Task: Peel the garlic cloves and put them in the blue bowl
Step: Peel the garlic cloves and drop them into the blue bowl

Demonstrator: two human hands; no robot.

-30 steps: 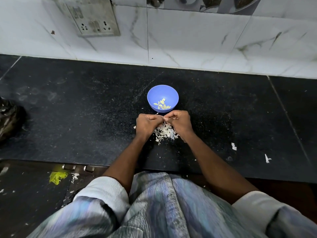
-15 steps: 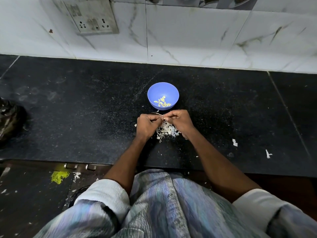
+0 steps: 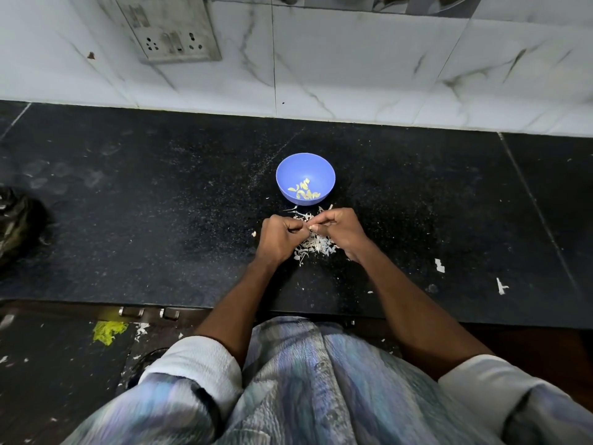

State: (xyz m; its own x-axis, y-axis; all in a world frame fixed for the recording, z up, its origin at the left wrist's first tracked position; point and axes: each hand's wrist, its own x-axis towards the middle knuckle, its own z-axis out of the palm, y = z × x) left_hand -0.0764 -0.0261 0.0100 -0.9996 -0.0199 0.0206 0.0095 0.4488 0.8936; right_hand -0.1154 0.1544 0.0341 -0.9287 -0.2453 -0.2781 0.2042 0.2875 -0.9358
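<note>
Left hand (image 3: 278,237) and right hand (image 3: 340,228) pinching one garlic clove (image 3: 310,228) near blue bowl (image 3: 305,178).

a home kitchen: black stone counter (image 3: 160,203), marbled wall tiles (image 3: 353,65), grimy wall socket (image 3: 170,30), garlic skins (image 3: 316,244)

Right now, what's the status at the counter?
Left hand, right hand pinching one garlic clove. Blue bowl holds peeled cloves. Peel pile underneath; nothing blocking.
</note>
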